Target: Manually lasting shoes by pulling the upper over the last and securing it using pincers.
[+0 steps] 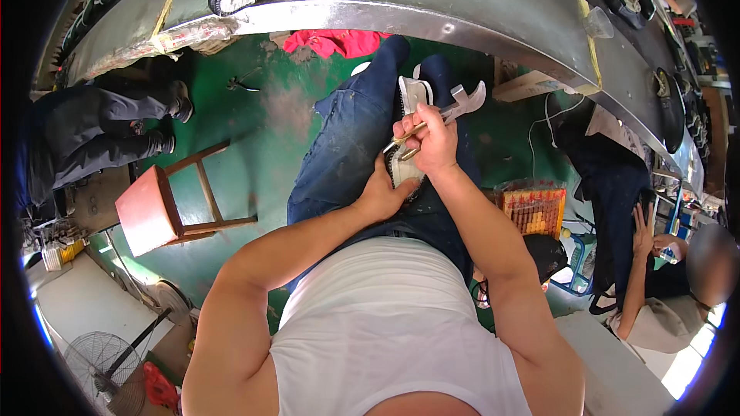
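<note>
A white shoe with a dark ridged sole edge (pixel 412 100) stands on my lap, over my blue jeans. My left hand (pixel 381 194) grips its lower end from underneath. My right hand (pixel 432 139) is closed around a slim brass-coloured tool (pixel 408 139) that lies against the side of the shoe. A pale metal stand with a forked top (pixel 466 102) sticks out behind the shoe, just past my right hand.
A long metal conveyor table (pixel 432 11) curves across the top, carrying shoes. A red wooden stool (pixel 158 208) stands on the green floor at left, near a seated person in dark clothes. Another person sits at right beside a crate of orange items (pixel 536 208). A fan lies at lower left.
</note>
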The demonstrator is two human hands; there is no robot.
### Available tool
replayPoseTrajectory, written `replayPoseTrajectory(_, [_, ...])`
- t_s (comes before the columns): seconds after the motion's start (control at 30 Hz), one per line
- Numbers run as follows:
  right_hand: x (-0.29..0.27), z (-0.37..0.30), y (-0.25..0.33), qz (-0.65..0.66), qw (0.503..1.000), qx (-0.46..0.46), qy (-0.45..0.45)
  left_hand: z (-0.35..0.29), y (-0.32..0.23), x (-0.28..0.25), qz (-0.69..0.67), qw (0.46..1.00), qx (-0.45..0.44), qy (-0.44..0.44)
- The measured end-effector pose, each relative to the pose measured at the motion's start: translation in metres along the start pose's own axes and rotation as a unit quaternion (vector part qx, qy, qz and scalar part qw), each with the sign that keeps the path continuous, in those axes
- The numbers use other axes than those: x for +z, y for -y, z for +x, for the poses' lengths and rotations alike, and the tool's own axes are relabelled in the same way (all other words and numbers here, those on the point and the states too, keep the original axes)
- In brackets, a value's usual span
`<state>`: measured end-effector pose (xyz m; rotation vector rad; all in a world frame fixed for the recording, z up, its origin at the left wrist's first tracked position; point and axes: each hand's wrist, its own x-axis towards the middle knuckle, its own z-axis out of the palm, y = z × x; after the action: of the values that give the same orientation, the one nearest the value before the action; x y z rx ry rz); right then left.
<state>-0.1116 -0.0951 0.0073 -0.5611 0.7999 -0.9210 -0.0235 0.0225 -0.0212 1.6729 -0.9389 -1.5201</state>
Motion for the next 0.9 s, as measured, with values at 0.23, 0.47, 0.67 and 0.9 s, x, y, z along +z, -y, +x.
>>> replayPoseTrajectory(0.23, [0.006, 0.016, -0.005, 0.042, 0.997, 0.030, -0.050, 0.007, 0.001, 0.002, 0.039, 0.999, 0.018, -0.002])
replayPoseTrajectory(0.47, [-0.028, -0.001, 0.044, 0.239, 0.944, 0.225, 0.029, 0.007, 0.008, -0.001, 0.133, 0.986, 0.087, -0.041])
replayPoseTrajectory(0.67, [-0.066, -0.080, 0.085, -0.200, 0.961, 0.167, -0.098, -0.037, -0.079, -0.062, 0.186, 0.982, -0.016, -0.012])
replayPoseTrajectory(0.9, [-0.048, -0.130, 0.077, -0.667, 0.711, 0.022, 0.224, -0.040, -0.068, -0.107, 0.104, 0.989, 0.101, -0.005])
